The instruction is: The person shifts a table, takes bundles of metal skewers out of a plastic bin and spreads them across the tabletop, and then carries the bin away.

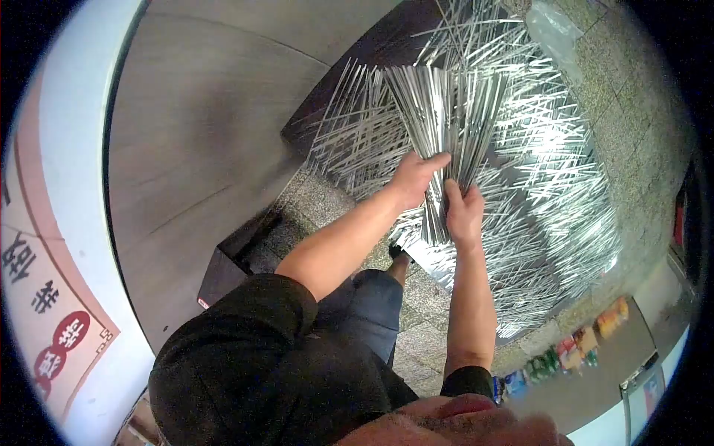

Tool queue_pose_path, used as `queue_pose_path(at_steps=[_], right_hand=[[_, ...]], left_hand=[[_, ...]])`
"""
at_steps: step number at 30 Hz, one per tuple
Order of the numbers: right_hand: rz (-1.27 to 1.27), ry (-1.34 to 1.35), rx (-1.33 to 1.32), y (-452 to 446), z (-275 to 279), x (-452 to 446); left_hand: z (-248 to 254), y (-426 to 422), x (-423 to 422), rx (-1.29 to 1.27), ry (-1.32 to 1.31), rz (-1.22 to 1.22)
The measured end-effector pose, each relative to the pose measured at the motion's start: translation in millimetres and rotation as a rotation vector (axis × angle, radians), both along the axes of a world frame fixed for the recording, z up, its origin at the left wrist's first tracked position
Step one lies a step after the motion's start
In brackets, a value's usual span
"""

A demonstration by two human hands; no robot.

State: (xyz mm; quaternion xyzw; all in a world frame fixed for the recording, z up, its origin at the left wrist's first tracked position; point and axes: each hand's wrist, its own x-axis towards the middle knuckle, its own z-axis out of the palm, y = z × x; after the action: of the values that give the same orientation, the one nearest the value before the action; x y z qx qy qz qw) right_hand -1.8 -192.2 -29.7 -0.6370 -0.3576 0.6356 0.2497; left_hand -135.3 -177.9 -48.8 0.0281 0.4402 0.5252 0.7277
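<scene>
My left hand (416, 178) is closed around a bundle of thin metal skewers (425, 104), its thumb lying across them. Close beside it, my right hand (465, 212) grips a second bundle of metal skewers (478, 111), thumb pointing up along it. Both bundles fan out at the far end, and their narrow ends come together near my hands. Below and around them, a great many loose metal skewers (550, 186) lie spread in a criss-crossed layer.
A large grey-brown panel (223, 111) stands at the left, near a sign (59, 297) with writing. Speckled floor tiles (625, 97) border the skewers, with clear plastic (554, 33) at the top. Colourful packages (565, 353) sit at lower right. My leg (375, 305) is below the hands.
</scene>
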Motion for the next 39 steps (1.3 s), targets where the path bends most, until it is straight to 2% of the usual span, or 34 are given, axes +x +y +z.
queue_pose_path(at_steps=[3, 4, 7, 8, 11, 13, 14, 15, 16, 17, 18, 19, 21, 22, 27, 28, 30, 33, 35, 37, 38, 39], right_hand=[[0.037, -0.085, 0.089, 22, -2, -23], [-0.012, 0.007, 0.082, 30, 1, -32], [0.015, 0.017, 0.100, 44, -10, -45], [0.042, -0.054, 0.134, 49, -16, -47], [-0.041, -0.021, 0.152, 67, -29, -51], [-0.040, -0.130, 0.226, 90, -31, -43], [0.018, -0.245, 0.254, 108, -31, -38], [-0.028, -0.248, 0.247, 126, -40, -32], [0.019, -0.388, 0.267, 146, -34, -33], [-0.022, -0.343, 0.293, 162, -35, -33], [0.075, -0.528, 0.364, 182, -46, -28], [0.071, -0.606, 0.351, 196, -34, -37], [0.112, -0.574, 0.460, 227, -91, -18], [0.090, -0.563, 0.458, 237, -99, -21], [0.123, -0.721, 0.533, 253, -132, -7], [0.156, -0.772, 0.414, 255, -134, 0], [0.172, -0.863, 0.564, 254, -154, 29], [0.205, -0.899, 0.644, 243, -142, 52], [0.209, -1.030, 0.704, 238, -143, 71], [0.199, -1.041, 0.533, 234, -139, 91], [0.269, -1.085, 0.456, 233, -118, 89], [0.256, -1.056, 0.511, 228, -119, 100]], left_hand=[[-5, 19, -21, -0.023, 0.001, 0.034], [-11, 23, -26, -0.026, 0.021, 0.041], [-21, 36, -34, -0.025, 0.082, 0.064], [-22, 40, -37, -0.017, 0.109, 0.069], [-24, 52, -51, -0.064, 0.104, 0.058], [-33, 56, -67, -0.090, 0.076, 0.030], [-29, 57, -77, -0.102, 0.115, -0.015], [-28, 56, -82, -0.084, 0.155, -0.023], [-30, 53, -86, -0.083, 0.166, -0.010], [-32, 51, -90, -0.080, 0.180, 0.002], [-24, 49, -94, -0.144, 0.177, 0.005], [-23, 44, -100, -0.086, 0.216, -0.042], [-20, 34, -110, -0.026, 0.252, -0.084], [-20, 29, -112, -0.075, 0.243, -0.106], [-21, 11, -120, -0.058, 0.226, -0.153], [-23, 9, -121, -0.072, 0.225, -0.151], [-20, 9, -119, -0.106, 0.224, -0.128], [-33, 7, -119, -0.009, 0.255, -0.232], [-30, 12, -111, -0.026, 0.241, -0.193], [-29, 13, -102, -0.039, 0.233, -0.182], [-30, 13, -98, -0.039, 0.234, -0.190], [-31, 13, -93, -0.039, 0.233, -0.197]])
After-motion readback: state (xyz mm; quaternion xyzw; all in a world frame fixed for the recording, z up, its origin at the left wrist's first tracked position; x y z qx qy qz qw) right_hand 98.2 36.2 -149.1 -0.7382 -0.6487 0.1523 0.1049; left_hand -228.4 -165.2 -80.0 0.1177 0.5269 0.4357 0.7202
